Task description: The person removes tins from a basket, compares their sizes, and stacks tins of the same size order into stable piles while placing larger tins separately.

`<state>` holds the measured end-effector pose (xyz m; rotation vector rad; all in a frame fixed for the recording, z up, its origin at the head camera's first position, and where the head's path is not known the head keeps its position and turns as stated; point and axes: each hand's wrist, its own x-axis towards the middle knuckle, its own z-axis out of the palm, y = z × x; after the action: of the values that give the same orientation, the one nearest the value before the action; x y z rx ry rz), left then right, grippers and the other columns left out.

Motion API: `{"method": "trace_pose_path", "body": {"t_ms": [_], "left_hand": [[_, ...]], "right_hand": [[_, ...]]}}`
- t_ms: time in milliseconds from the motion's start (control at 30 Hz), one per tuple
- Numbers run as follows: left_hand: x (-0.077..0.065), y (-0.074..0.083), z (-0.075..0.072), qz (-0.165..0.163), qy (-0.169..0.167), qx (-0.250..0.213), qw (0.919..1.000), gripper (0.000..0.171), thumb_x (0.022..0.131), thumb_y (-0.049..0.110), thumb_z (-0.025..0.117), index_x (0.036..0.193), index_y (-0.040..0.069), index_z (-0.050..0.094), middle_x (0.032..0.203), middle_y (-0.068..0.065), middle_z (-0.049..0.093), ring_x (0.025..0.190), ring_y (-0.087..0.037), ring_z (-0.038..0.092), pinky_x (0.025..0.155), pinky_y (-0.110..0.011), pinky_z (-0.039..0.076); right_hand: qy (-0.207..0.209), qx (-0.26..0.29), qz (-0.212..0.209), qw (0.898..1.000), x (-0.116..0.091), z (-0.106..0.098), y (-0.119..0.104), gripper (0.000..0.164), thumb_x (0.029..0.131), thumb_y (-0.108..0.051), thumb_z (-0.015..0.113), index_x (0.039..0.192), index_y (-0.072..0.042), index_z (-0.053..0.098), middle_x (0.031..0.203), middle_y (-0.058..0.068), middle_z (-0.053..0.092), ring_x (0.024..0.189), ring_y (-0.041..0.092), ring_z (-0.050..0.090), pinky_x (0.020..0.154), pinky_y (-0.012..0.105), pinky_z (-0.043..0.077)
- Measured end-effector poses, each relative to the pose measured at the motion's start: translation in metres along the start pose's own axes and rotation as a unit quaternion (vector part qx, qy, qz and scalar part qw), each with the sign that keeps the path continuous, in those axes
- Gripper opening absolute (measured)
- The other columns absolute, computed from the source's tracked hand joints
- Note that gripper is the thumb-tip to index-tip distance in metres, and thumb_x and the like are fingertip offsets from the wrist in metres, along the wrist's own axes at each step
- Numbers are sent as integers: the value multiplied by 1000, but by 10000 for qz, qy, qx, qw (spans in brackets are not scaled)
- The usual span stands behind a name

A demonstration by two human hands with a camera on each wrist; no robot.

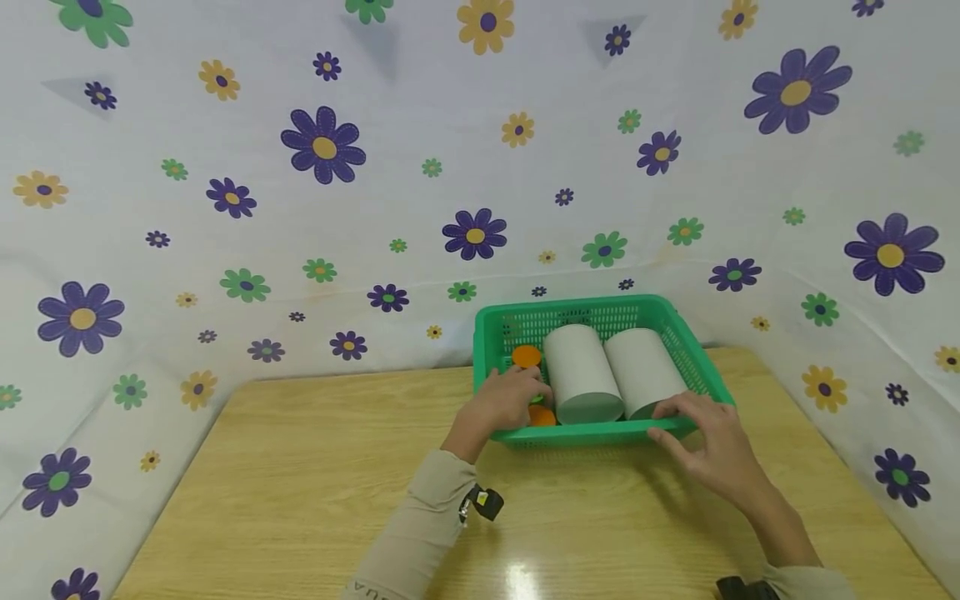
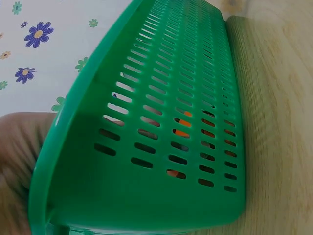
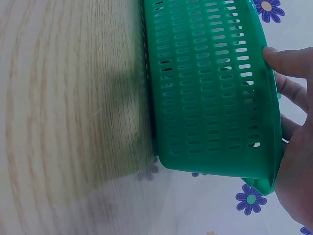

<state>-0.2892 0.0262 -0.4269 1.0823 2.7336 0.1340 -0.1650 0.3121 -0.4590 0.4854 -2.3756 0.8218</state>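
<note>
A green plastic basket (image 1: 592, 432) with slotted sides stands on the table and holds two white cylinders (image 1: 581, 367) lying side by side. My left hand (image 1: 506, 400) reaches over the front rim into the basket's left end. Around its fingers are a round orange piece (image 1: 527, 356), another orange piece (image 1: 542, 415) and a bit of bright green; their kind is unclear. The fingertips are hidden, so whether they hold anything does not show. My right hand (image 1: 712, 446) pinches the front rim near the right corner, thumb (image 3: 281, 61) outside and fingers inside.
The wooden table (image 1: 322, 467) extends to the left and in front of the basket. A white cloth (image 1: 405, 183) with printed flowers hangs behind and at both sides, close to the basket's back. Small dark cameras are strapped to both wrists.
</note>
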Motion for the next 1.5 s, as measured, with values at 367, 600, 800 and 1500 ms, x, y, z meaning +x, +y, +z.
{"method": "trace_pose_path", "body": {"t_ms": [367, 600, 800, 1500], "left_hand": [[-7, -6, 0, 158, -38, -214, 9996, 43, 94, -6, 65, 118, 27, 75, 132, 8, 59, 135, -26, 47, 112, -73, 28], [-5, -5, -1, 300, -38, -673, 9973, 49, 89, -13, 66, 120, 23, 74, 126, 9, 66, 131, -22, 50, 116, -70, 24], [-8, -5, -3, 299, 35, -808, 9963, 47, 85, -12, 71, 120, 20, 74, 119, 7, 69, 110, -17, 55, 113, -59, 37], [-37, -15, 2, 805, 1741, -1785, 9651, 51, 82, 2, 80, 130, 7, 61, 130, -5, 53, 110, -20, 54, 97, -27, 51]], "right_hand": [[25, -50, 19, 10000, -8, 6, -11, 28, 76, -4, 86, 97, -12, 69, 95, -5, 69, 91, 17, 61, 81, 44, 31], [113, -164, 98, 9998, -15, 5, -11, 31, 75, -4, 87, 96, -16, 69, 94, -5, 69, 91, 15, 60, 82, 45, 31], [95, -140, 110, 9998, -15, 6, -12, 30, 76, -5, 87, 96, -17, 68, 94, -6, 69, 91, 15, 60, 82, 45, 32], [49, -161, 164, 9997, -15, 5, -11, 29, 77, -5, 87, 97, -16, 68, 94, -8, 69, 91, 10, 60, 83, 45, 31]]}}
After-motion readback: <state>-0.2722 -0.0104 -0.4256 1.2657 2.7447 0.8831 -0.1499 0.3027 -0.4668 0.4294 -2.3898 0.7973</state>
